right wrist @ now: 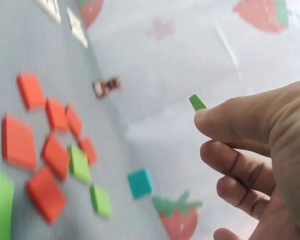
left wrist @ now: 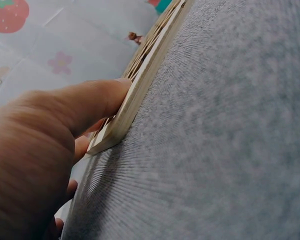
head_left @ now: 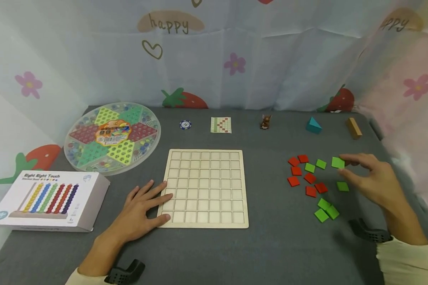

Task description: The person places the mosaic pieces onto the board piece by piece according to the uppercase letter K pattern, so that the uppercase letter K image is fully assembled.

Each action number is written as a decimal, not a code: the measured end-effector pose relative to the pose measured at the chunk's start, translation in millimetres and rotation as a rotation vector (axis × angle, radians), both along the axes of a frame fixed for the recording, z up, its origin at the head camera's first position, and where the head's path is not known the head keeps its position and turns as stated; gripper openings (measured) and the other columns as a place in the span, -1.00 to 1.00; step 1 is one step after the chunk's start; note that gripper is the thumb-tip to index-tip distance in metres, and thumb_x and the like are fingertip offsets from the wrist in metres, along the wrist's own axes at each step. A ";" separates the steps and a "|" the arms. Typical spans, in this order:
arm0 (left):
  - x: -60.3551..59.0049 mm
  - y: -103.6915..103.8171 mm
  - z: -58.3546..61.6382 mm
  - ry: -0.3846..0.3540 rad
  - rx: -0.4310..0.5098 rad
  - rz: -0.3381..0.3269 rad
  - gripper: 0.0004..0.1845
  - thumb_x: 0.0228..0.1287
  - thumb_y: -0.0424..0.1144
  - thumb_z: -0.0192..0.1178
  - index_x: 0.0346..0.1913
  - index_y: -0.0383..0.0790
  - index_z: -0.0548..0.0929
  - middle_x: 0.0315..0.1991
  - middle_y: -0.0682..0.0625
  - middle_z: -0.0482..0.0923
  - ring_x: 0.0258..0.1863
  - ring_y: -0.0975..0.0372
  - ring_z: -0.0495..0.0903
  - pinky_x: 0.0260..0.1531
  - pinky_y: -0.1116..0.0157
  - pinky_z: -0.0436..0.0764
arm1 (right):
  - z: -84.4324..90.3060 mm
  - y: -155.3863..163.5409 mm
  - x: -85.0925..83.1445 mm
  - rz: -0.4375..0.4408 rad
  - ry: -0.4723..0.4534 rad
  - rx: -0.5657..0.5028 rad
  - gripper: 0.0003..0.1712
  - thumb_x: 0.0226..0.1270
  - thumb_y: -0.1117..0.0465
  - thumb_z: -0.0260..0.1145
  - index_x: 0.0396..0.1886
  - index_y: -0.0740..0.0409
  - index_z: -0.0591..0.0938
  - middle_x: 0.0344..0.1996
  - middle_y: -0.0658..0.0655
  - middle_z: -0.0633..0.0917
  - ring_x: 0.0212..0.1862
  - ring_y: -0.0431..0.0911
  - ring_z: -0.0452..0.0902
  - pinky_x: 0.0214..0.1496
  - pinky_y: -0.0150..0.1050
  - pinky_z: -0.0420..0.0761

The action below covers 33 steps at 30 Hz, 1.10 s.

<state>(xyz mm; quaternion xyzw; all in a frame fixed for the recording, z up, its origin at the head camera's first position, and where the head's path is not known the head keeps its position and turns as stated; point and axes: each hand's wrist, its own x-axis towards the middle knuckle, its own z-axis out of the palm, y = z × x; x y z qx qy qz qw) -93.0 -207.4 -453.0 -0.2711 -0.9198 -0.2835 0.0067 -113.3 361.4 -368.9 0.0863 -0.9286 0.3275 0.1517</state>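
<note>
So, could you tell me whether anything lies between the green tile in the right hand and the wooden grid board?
Nothing visible: bare grey cloth separates the green tile, pinched by the right hand, from the grid board.

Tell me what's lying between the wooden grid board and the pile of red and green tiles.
Nothing: the head view shows bare grey cloth between the wooden grid board and the tiles.

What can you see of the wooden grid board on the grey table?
The pale square wooden grid board lies flat on the grey felt-covered table. Thin raised strips divide it into rows of shallow square cells, all empty. The left hand rests open across its left edge, with fingertips over its frame.
</note>
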 end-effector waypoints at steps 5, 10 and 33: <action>0.3 1.0 0.4 0.003 0.001 0.004 -0.40 0.21 0.06 0.32 0.29 -0.08 0.55 0.42 -0.08 0.23 0.42 -0.13 0.04 0.25 -0.22 -0.13 | 18.9 -27.4 -1.1 0.024 0.005 -0.036 -0.62 0.17 0.29 0.46 0.03 0.15 0.70 -0.10 -0.26 0.60 -0.02 -0.40 0.34 -0.09 -0.45 0.26; 0.4 2.1 0.5 -0.014 -0.001 0.004 -0.39 0.22 0.08 0.30 0.30 -0.06 0.54 0.43 -0.06 0.21 0.43 -0.11 0.02 0.26 -0.21 -0.15 | 30.5 -56.0 -4.1 0.043 0.010 -0.087 -0.61 0.15 0.30 0.48 0.02 0.14 0.71 -0.13 -0.05 0.65 -0.06 -0.28 0.39 -0.09 -0.36 0.30; -0.6 0.1 0.4 -0.032 0.003 0.001 -0.39 0.21 0.07 0.31 0.30 -0.08 0.54 0.43 -0.07 0.21 0.43 -0.12 0.01 0.26 -0.21 -0.17 | 0.8 -195.5 -56.9 0.279 -0.029 -0.208 -0.63 0.18 0.35 0.44 0.02 0.27 0.69 -0.24 0.14 0.66 -0.11 0.06 0.42 -0.09 -0.02 0.41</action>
